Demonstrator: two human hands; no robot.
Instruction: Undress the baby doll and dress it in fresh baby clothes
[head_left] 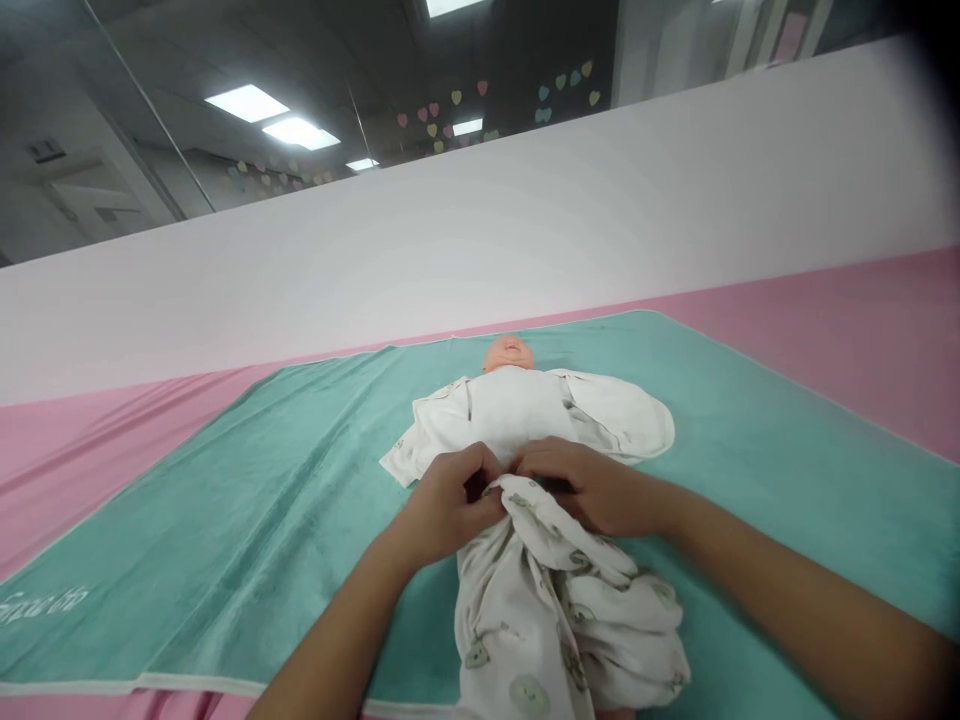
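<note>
A baby doll (508, 352) lies on its back, its head at the far end. White cloth (517, 405) covers its chest, and pale flaps spread out on both sides, the right one rounded. Over its lower part is bunched a printed baby swaddle (529, 640), off-white with green and brown figures. My left hand (457, 500) pinches the gathered upper edge of this fabric between thumb and fingers. Close beside it, my right hand (592, 485) has its fingers curled on the same edge. Exactly what the fingertips grip is hidden.
Beneath the doll spreads a green blanket (225, 520) with a white border, wrinkled on the left. Pink cloth (862, 340) shows around it. Behind stands a low white wall (375, 270), with dark glass (510, 60) above carrying heart stickers and light reflections.
</note>
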